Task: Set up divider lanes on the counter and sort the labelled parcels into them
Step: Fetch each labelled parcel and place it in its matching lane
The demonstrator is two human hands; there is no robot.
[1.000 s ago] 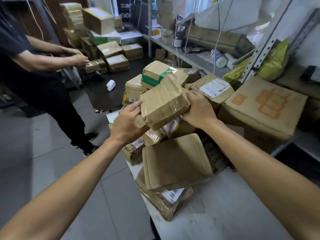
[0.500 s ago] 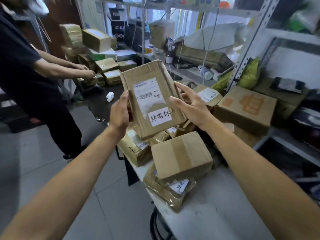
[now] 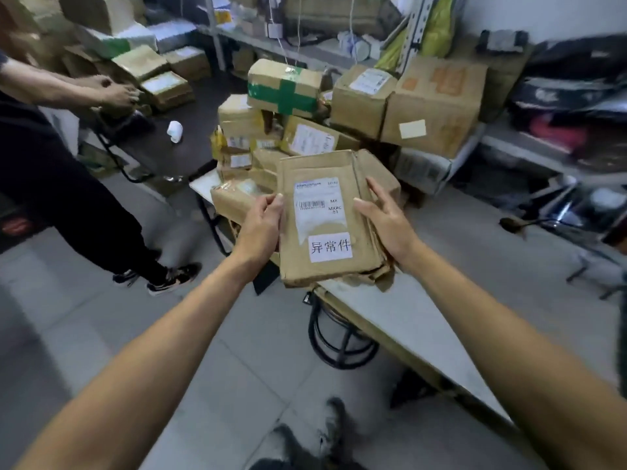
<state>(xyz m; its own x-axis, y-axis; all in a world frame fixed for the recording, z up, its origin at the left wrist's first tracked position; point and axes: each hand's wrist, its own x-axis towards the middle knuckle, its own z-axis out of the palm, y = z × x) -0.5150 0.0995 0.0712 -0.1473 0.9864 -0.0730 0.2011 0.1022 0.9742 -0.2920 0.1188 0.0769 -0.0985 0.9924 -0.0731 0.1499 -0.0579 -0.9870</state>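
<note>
A flat brown cardboard parcel (image 3: 325, 218) was held between both hands above the near end of the counter (image 3: 424, 320), its broad face turned up toward the camera. The cardboard was creased and worn, with its lower right corner crumpled and torn flaps showing along the right edge. A white shipping label (image 3: 317, 205) sat on the upper half of the face, carrying a barcode and the letters MX and MXRC 03. Below it was a smaller white sticker (image 3: 330, 247) printed with three large black Chinese characters.

The left hand (image 3: 261, 225) gripped the parcel's left edge, thumb on the top face and fingers curled under it. The right hand (image 3: 386, 218) held the right edge with its thumb lying on the face and its fingers spread fairly straight along the crumpled side.

Behind the held parcel, a heap of other brown parcels (image 3: 244, 154) lay on the far end of the counter, most with white labels. A box crossed with green tape (image 3: 285, 88) sat on top of the heap, and two larger cartons (image 3: 434, 103) stood just to its right, against a metal shelf rack.

To the left, another person (image 3: 61, 178) in dark trousers stood on the tiled floor, reaching toward a separate stack of boxes (image 3: 163, 79). A small white roll (image 3: 175, 131) lay on the dark surface near them.
</note>
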